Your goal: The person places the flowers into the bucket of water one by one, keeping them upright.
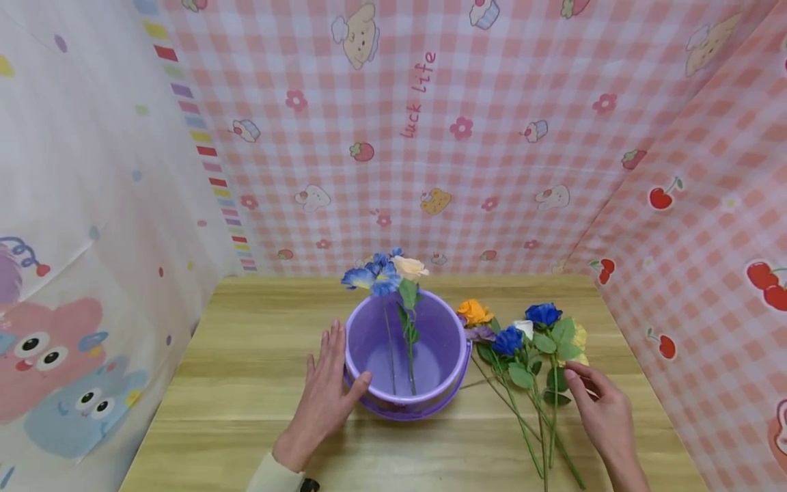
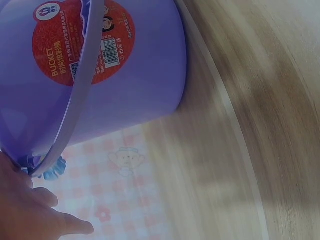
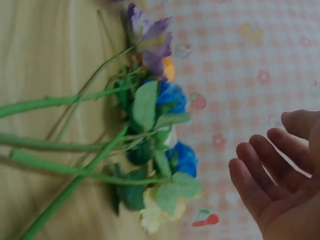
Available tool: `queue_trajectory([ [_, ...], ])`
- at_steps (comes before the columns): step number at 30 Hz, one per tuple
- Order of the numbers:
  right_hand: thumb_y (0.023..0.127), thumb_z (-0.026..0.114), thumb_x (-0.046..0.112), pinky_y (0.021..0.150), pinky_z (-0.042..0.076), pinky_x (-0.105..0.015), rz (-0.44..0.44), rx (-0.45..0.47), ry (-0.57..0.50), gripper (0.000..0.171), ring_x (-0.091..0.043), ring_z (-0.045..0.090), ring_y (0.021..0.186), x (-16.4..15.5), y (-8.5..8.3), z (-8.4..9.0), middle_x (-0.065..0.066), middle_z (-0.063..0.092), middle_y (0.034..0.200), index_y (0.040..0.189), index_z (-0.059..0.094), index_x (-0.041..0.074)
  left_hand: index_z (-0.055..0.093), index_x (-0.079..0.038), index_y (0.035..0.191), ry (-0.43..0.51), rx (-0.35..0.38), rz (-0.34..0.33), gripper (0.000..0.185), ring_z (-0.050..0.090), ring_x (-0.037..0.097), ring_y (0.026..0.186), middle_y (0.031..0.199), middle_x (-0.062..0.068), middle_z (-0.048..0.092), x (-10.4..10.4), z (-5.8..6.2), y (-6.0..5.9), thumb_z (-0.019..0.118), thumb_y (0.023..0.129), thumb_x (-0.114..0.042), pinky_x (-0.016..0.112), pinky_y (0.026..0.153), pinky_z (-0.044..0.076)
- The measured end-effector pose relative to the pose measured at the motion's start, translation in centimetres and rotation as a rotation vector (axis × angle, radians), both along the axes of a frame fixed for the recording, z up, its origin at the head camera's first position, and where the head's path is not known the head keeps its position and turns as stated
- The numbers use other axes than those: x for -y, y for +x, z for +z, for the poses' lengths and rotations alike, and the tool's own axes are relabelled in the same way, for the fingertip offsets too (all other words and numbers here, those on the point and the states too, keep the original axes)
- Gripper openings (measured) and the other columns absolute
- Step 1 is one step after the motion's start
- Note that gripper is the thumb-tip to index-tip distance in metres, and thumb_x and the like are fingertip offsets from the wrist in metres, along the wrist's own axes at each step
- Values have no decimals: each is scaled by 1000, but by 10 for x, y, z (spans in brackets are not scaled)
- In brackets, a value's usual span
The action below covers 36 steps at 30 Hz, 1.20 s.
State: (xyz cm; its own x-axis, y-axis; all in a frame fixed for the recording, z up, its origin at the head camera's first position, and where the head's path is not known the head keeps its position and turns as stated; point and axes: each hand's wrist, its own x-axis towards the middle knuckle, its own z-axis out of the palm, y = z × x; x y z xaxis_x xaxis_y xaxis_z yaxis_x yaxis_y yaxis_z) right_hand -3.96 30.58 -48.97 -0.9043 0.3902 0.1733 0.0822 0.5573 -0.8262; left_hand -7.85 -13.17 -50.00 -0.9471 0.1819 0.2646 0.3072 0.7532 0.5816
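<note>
The left hand [image 1: 324, 396] is resting flat against the side of the purple bucket [image 1: 369, 342], fingers straight, on the wooden table [image 1: 246, 383]. Two flowers [image 1: 384, 273] are standing inside. The right hand [image 1: 605, 413], fingers relaxed and holding nothing, is hovering just beside the loose flowers [image 1: 529, 342] lying on the table.

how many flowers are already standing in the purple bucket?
2: a blue flower and a cream rose, both leaning on the far rim of the purple bucket. The others lie on the table to its right.
</note>
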Motion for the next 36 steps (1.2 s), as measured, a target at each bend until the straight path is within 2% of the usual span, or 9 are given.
queue_trajectory([
  [6, 102, 67, 29, 66, 50, -8, -10, 106, 29, 34, 17, 58, 81, -11, 6, -15, -17, 75, 113, 121, 74, 1, 11, -7, 167, -7, 14, 3, 90, 8, 37, 157, 174, 8, 1, 0, -2, 4, 53, 102, -53, 75, 116, 11],
  [11, 104, 64, 32, 66, 57, -16, 5, 187, -20, 42, 6, 67, 80, -19, 7, -26, -21, 74, 114, 126, 70, -3, 12, -6, 167, -10, 5, 0, 90, 10, 39, 157, 173, 9, 2, -1, -5, 6, 54, 102, -53, 75, 116, 12],
  [14, 105, 63, 29, 68, 59, -20, 6, 232, -65, 42, 4, 68, 81, -23, 7, -33, -25, 73, 115, 129, 68, -6, 10, -8, 167, -7, 6, -4, 90, 10, 39, 157, 173, 7, 1, -2, -4, 6, 54, 102, -53, 74, 116, 11],
  [18, 105, 63, 23, 70, 60, -20, 5, 260, -123, 42, 8, 65, 81, -29, 4, -43, -21, 74, 113, 131, 64, -10, 11, -7, 167, 2, 4, -8, 91, 10, 38, 157, 173, 8, 2, -3, -3, 5, 52, 102, -56, 74, 116, 12],
  [24, 105, 63, 20, 72, 62, -23, 20, 273, -205, 43, 6, 66, 80, -35, 0, -52, -15, 76, 107, 132, 62, -14, 11, -7, 167, 5, 4, -7, 91, 11, 39, 157, 173, 11, 5, -3, -2, 5, 51, 101, -57, 75, 116, 12],
  [36, 106, 59, 20, 75, 62, -26, 58, 406, -298, 50, -4, 72, 80, -34, -14, -53, -16, 71, 112, 140, 52, -16, 11, -8, 167, 15, -11, 4, 92, 14, 42, 156, 173, 12, 7, 0, 1, 3, 50, 101, -58, 75, 115, 12],
])
